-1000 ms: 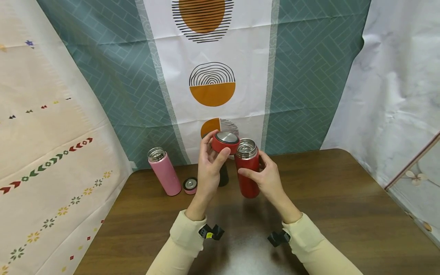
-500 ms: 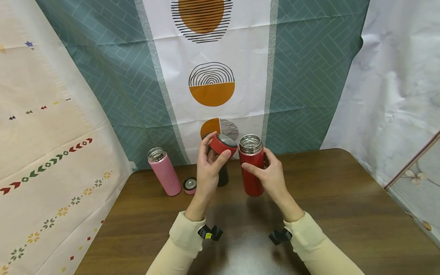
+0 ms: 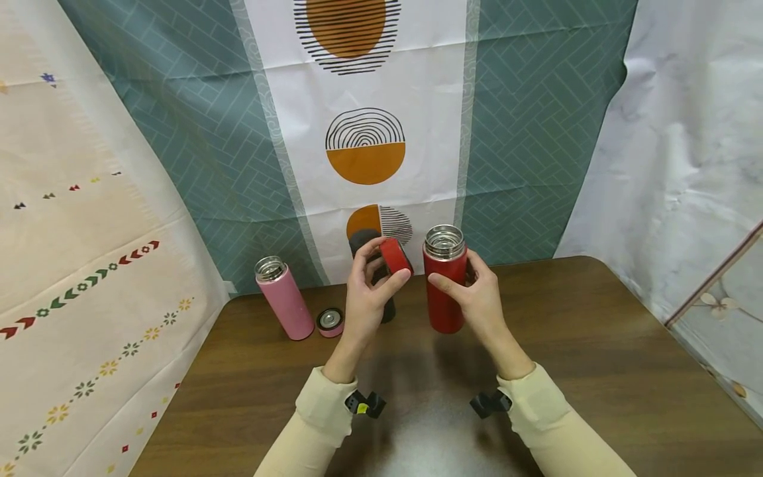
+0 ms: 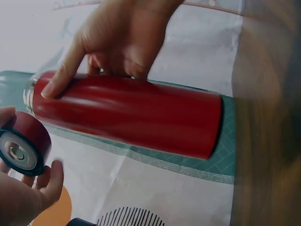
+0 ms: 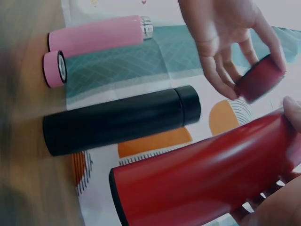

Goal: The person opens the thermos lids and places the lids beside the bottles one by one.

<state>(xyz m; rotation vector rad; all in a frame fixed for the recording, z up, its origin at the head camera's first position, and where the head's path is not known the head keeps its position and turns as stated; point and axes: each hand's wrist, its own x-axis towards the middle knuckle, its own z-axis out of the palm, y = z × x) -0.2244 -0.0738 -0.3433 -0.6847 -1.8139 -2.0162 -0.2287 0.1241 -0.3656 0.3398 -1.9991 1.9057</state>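
Note:
In the head view my left hand (image 3: 365, 295) pinches a red screw lid (image 3: 393, 256) between thumb and fingers, tilted onto its side. The lid's pale inner face (image 4: 18, 153) shows in the left wrist view. My right hand (image 3: 479, 298) grips the body of a red thermos flask (image 3: 446, 285), held upright above the table. Its bare steel mouth (image 3: 444, 242) faces up, apart from the lid. Behind my left hand stands a black flask (image 5: 117, 120) with its top on, partly hidden in the head view.
A pink flask (image 3: 286, 303) stands uncapped on the wooden table (image 3: 572, 344), left of the hands. Beside its base lies a pink lid (image 3: 330, 322), inner side up. A patterned cloth (image 3: 530, 159) hangs behind the table's back edge.
My right hand has moved the red flask rightward and slightly up, away from the lid. My left hand has turned the red lid from top-up to on its side.

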